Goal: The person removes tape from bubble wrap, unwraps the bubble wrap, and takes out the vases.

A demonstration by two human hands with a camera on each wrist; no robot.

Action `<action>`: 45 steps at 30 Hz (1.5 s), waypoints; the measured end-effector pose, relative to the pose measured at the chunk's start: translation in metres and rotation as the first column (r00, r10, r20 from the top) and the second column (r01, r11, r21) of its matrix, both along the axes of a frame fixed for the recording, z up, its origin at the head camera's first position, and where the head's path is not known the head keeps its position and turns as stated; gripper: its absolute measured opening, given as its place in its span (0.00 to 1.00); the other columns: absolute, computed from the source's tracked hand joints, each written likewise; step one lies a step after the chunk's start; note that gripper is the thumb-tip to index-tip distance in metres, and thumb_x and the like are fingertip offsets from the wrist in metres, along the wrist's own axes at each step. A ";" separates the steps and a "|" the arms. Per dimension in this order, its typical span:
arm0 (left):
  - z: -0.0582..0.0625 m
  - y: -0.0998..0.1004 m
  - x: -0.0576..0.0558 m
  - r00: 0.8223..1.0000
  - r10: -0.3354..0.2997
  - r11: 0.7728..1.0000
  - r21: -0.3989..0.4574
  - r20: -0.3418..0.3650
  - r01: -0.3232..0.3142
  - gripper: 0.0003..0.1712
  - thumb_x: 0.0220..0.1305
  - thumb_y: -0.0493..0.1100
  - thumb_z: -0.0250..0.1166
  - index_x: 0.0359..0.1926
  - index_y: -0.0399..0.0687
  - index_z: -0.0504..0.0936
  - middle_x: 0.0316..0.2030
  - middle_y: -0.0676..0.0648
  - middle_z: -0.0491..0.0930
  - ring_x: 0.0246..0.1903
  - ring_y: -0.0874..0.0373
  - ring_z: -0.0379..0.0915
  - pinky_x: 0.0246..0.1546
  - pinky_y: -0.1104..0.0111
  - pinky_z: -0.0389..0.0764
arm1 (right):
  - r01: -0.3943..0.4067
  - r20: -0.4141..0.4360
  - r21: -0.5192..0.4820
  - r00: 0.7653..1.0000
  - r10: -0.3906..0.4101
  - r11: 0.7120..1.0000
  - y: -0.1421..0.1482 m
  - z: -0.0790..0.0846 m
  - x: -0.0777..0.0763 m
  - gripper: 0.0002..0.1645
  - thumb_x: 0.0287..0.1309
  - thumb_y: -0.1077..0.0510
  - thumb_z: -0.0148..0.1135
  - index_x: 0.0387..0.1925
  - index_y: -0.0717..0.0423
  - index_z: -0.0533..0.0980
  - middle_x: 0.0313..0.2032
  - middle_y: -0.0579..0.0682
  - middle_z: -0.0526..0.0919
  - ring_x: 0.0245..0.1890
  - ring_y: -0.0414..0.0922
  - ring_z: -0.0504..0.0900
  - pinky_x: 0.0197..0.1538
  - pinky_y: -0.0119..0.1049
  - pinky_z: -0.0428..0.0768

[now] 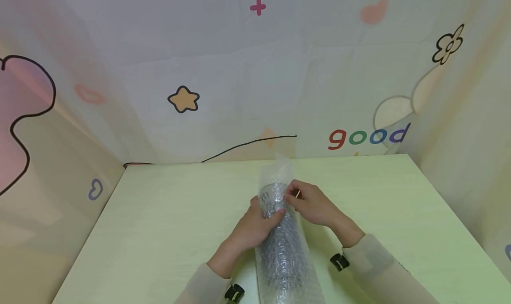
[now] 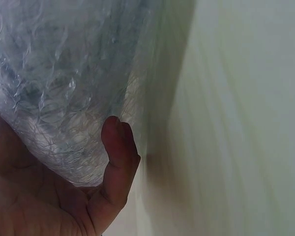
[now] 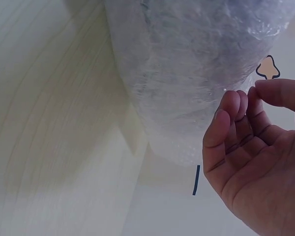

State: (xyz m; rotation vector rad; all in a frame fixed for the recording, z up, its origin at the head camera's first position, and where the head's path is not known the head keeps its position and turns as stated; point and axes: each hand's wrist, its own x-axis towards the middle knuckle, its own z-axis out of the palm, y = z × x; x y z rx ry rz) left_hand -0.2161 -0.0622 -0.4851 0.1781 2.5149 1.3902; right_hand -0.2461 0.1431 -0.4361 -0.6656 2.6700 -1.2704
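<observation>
Curling round the bubble-wrapped bundle [image 1: 281, 250], the left grip [image 1: 253, 224] holds it over the table [image 1: 159, 233]; the right grip [image 1: 313, 204] pinches its wrap [image 1: 276, 173]. The contents look blurred; the head view cuts off the near end. Its long axis points toward the wall [image 1: 239, 95].

The place is a small enclosed corner: a decorated wall covering [image 1: 239, 73], with a star [image 1: 183, 99] and colourful word "good" [image 1: 369, 136], surrounds a pale worktop [image 1: 159, 233]. Home or studio, it is unclear.

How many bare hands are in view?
2: the left hand grips the grey cylindrical bundle in clear bubble wrap; the right hand is at its upper right edge.
</observation>
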 end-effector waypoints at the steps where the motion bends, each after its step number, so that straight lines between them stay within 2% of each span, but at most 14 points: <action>1: 0.000 0.000 0.000 1.000 0.002 1.000 -0.004 0.000 -0.002 0.65 0.67 0.76 0.57 0.81 0.33 0.42 0.76 0.28 0.59 0.70 0.34 0.66 0.62 0.40 0.76 | -0.001 0.001 -0.001 1.000 0.001 1.000 0.000 0.000 0.000 0.04 0.74 0.60 0.58 0.40 0.55 0.78 0.33 0.49 0.82 0.29 0.43 0.78 0.31 0.34 0.77; 16: 0.001 0.001 0.000 1.000 0.016 1.000 -0.008 0.013 -0.015 0.65 0.67 0.76 0.57 0.81 0.34 0.42 0.76 0.28 0.59 0.71 0.35 0.65 0.64 0.41 0.74 | 0.004 0.022 -0.014 1.000 -0.004 1.000 0.000 0.001 0.000 0.05 0.74 0.59 0.58 0.39 0.55 0.77 0.33 0.51 0.82 0.29 0.44 0.78 0.30 0.34 0.77; 26: -0.001 0.001 -0.001 1.000 0.013 1.000 -0.011 0.007 -0.013 0.64 0.67 0.76 0.57 0.80 0.34 0.43 0.75 0.28 0.61 0.69 0.35 0.68 0.62 0.42 0.77 | 0.004 0.018 -0.017 1.000 -0.003 1.000 0.000 0.001 0.000 0.05 0.74 0.59 0.58 0.39 0.55 0.77 0.33 0.50 0.82 0.29 0.44 0.78 0.31 0.34 0.78; 45: 0.000 0.001 0.000 1.000 0.005 1.000 -0.016 0.014 -0.005 0.65 0.67 0.76 0.57 0.81 0.33 0.41 0.76 0.28 0.58 0.70 0.35 0.66 0.62 0.40 0.76 | 0.005 0.011 -0.013 1.000 -0.005 1.000 0.000 0.004 -0.001 0.05 0.74 0.59 0.58 0.39 0.54 0.77 0.33 0.50 0.82 0.29 0.44 0.78 0.31 0.35 0.78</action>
